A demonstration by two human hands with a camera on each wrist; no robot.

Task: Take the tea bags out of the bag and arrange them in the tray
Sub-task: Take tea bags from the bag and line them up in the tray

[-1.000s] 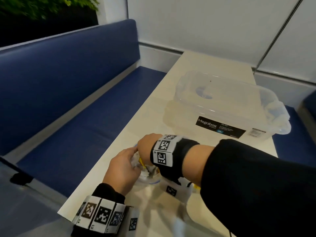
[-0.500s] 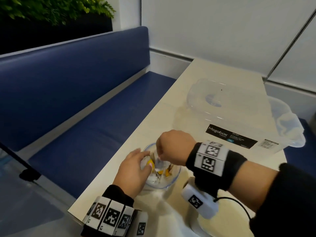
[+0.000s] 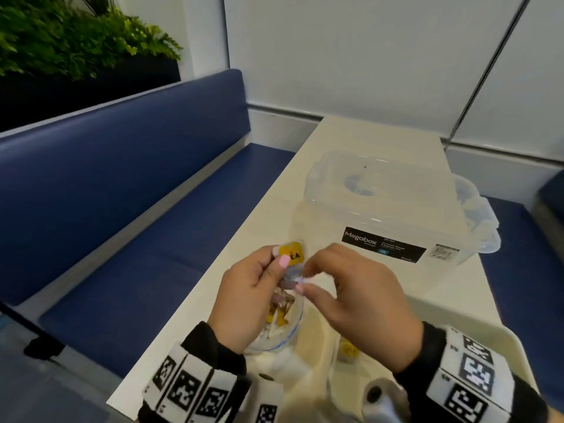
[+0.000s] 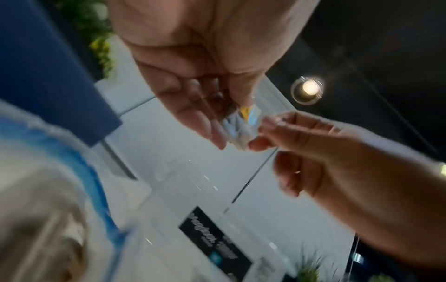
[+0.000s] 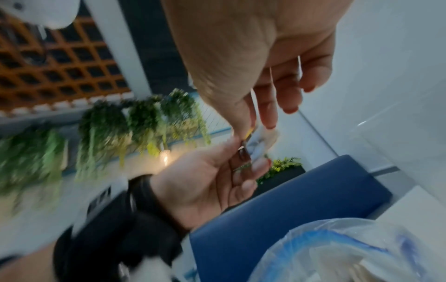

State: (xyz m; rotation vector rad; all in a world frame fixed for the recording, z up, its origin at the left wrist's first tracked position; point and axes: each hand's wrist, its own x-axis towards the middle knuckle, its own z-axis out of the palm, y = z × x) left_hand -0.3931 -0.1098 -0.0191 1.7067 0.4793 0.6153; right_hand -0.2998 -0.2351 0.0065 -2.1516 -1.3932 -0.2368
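**Both hands pinched one tea bag above the open bag**

In the head view the left hand point(image 3: 244, 297) and the right hand point(image 3: 360, 303) met over the near end of the worktop point(image 3: 351, 138), fingers curled, each pinching the same tea bag point(image 3: 294, 254). Only this view showed its yellow tag with dark letters, held at the left thumb, and a second yellow-tagged tea bag in the tray point(image 3: 348, 349) lying beneath the right wrist. The cream tray point(image 3: 476, 315) sat at the near right; how much else it held was hidden by the arm. The clear bag point(image 3: 283, 328) stood open just below the left hand, with several tea bags inside, too jumbled to count.

The left wrist view showed what the head view did not: the pale sachet between the fingertips, left fingers point(image 4: 205, 122) above and right fingers point(image 4: 267, 124) beside, with a sliver of yellow. The right wrist view gave the grip from below, the right thumb and forefinger closed on the tea bag, the other three right fingers loosely extended, and the blue-edged mouth of the bag at the lower corner.

One clear lidded box point(image 3: 396, 209) labelled Megabox stood farther along the worktop, apart from the hands. One blue bench point(image 3: 122, 190) ran along the left
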